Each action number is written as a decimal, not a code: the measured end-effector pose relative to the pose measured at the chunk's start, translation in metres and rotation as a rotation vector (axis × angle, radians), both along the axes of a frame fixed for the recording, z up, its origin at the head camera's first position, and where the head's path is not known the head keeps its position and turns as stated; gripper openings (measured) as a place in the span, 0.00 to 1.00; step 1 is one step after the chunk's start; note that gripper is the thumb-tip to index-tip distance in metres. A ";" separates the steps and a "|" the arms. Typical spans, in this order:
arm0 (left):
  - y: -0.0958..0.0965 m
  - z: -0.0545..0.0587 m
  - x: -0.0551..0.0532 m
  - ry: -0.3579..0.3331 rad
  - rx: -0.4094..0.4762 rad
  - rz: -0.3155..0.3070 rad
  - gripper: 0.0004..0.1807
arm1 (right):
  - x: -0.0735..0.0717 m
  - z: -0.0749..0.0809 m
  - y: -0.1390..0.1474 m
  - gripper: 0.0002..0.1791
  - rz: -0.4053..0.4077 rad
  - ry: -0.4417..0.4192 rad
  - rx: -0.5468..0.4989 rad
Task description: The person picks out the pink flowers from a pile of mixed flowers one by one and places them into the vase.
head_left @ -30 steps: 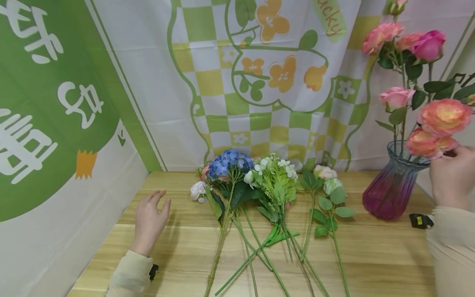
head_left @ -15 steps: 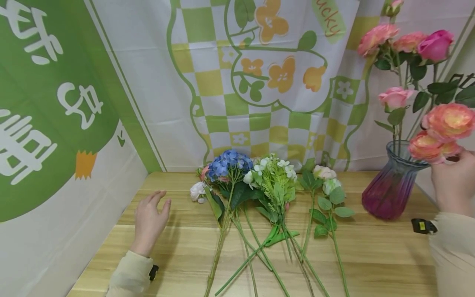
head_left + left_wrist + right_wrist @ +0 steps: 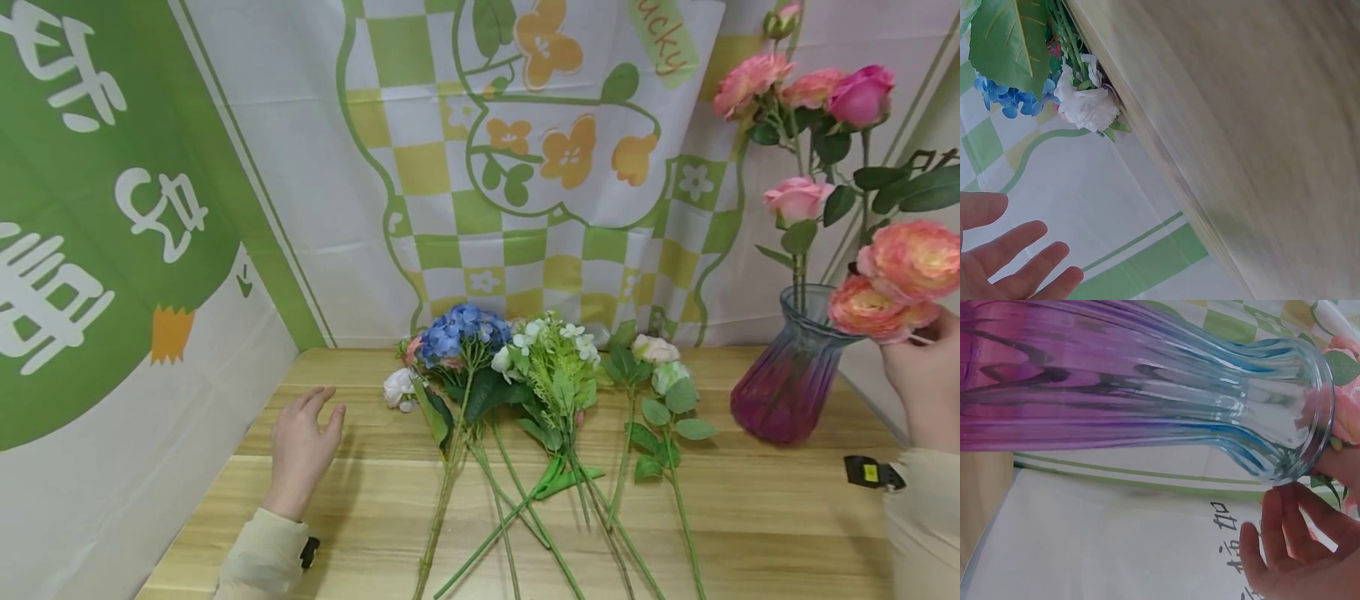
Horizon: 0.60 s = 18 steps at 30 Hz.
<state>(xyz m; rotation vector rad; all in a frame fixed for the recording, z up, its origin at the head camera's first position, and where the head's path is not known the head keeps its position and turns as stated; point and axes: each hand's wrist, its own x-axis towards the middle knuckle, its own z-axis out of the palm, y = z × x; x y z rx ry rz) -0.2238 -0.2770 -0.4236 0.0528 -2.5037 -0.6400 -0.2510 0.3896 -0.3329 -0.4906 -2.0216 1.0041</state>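
Beside the mouth of a glass vase (image 3: pixel 787 383), shaded blue to magenta, my right hand (image 3: pixel 928 371) pinches the stem of an orange-pink flower (image 3: pixel 911 262) with two full heads. The right wrist view shows fingertips touching the vase rim (image 3: pixel 1325 412); the pinch itself is partly hidden there. Pink roses (image 3: pixel 798 200) and a magenta rose (image 3: pixel 861 96) stand upright in the vase. At the table's left, my left hand (image 3: pixel 303 446) is held with relaxed fingers and nothing in it. Nearest to it are a white flower (image 3: pixel 400 389) and a blue hydrangea (image 3: pixel 463 333).
Several loose flowers lie along the wooden table (image 3: pixel 780 533), among them a green-and-white spray (image 3: pixel 562 375) and a pale rose (image 3: pixel 671 377), their stems crossing toward the front. A printed cloth (image 3: pixel 330 208) hangs behind the table.
My right hand has shifted right and slightly down, carrying the orange-pink flower along. Blooms in the vase have swayed a little. The left hand has stayed in place.
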 end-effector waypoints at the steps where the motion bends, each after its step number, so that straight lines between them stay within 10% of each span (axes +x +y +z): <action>1: 0.000 0.000 0.000 0.000 0.000 0.000 0.20 | 0.001 -0.002 0.000 0.27 0.000 0.027 0.021; 18: 0.003 0.001 -0.001 0.008 -0.027 -0.002 0.20 | 0.017 -0.017 -0.002 0.20 -0.018 0.072 0.083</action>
